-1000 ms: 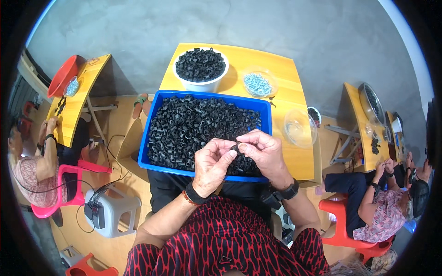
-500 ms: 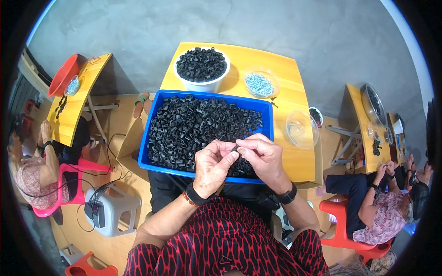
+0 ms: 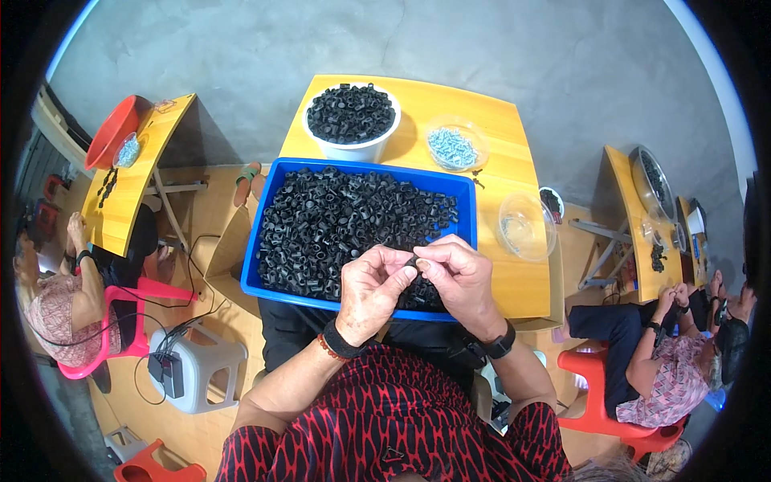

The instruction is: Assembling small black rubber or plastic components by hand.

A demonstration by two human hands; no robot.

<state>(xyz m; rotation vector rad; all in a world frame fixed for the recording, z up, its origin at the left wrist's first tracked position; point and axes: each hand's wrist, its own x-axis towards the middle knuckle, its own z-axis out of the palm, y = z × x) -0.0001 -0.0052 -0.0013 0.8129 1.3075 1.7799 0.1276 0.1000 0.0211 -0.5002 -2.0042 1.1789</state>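
Observation:
Over the near side of a blue tray (image 3: 250, 269), my two hands meet, fingertips pinched together. Between them sits a small black plastic part (image 3: 413, 261), mostly covered by the fingers. My left hand (image 3: 373, 281) grips it between thumb and forefinger. On its other side my right hand (image 3: 456, 277) presses with thumb and forefinger. Many loose black plastic parts (image 3: 337, 221), short and hollow, fill the tray beneath. Some of the tray's blue bottom shows at its right end.
Behind the tray stands a white bucket (image 3: 353, 150) heaped with similar black parts. A clear bowl of light-blue small pieces (image 3: 452, 148) and another clear bowl (image 3: 526, 227) are on the yellow table (image 3: 502, 173). Other people sit at tables left and right. A grey stool (image 3: 197, 369) stands left.
Both hands stay in nearly the same place, with only a slight shift of the fingertips around the black part. The tray and bowls have not moved.

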